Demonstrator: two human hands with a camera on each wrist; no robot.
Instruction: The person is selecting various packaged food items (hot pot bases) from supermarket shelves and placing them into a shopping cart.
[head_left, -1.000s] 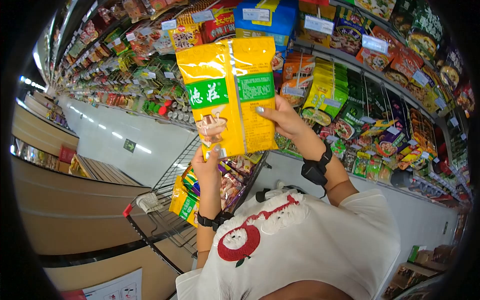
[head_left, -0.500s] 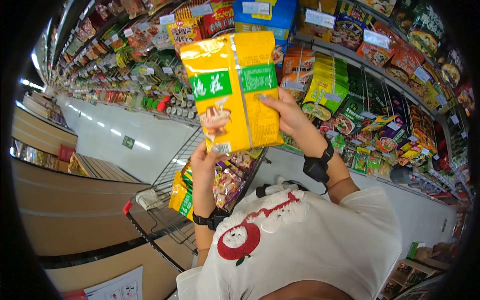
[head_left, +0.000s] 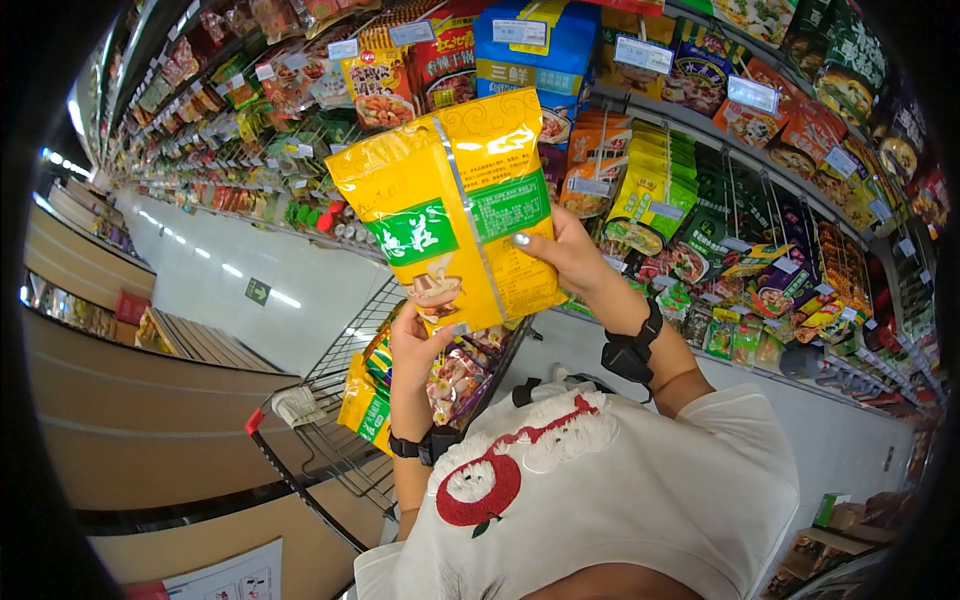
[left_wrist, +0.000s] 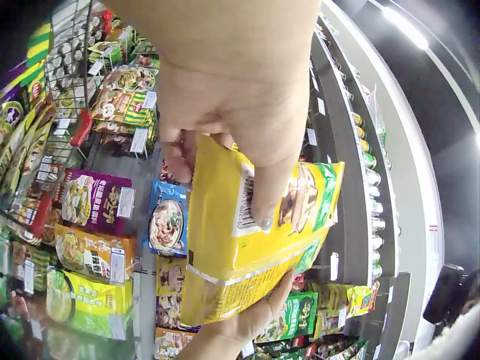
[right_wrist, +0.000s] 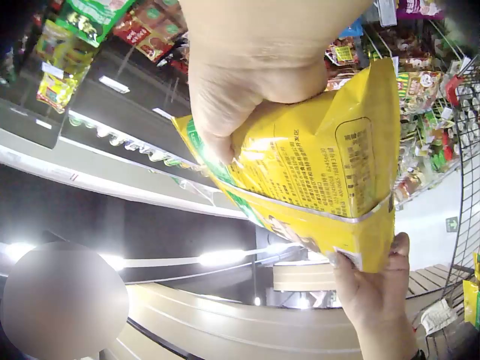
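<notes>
My left hand pinches the bottom edge of the yellow packet, thumb flat on the front by the barcode and fingers curled behind. My right hand clamps the packet's right edge, thumb on the printed panel and fingers wrapped round the back. The packet is held up in the air, tilted, between me and the shelf, above the far end of the shopping cart. To hold it well for reading, I judge I should keep both grips on the margins so the thumbs stay off the small print. I should also keep the film lightly taut so it does not crease, and turn the face away from the ceiling lights, since glare already washes out its upper part. Count: two hands, both on one packet. One cart stands near and to the left, below the hands. In it lies one similar yellow bag that I can tell apart, among other wrapped goods too jumbled to number. The packets hanging to the right are too many to count.
</notes>
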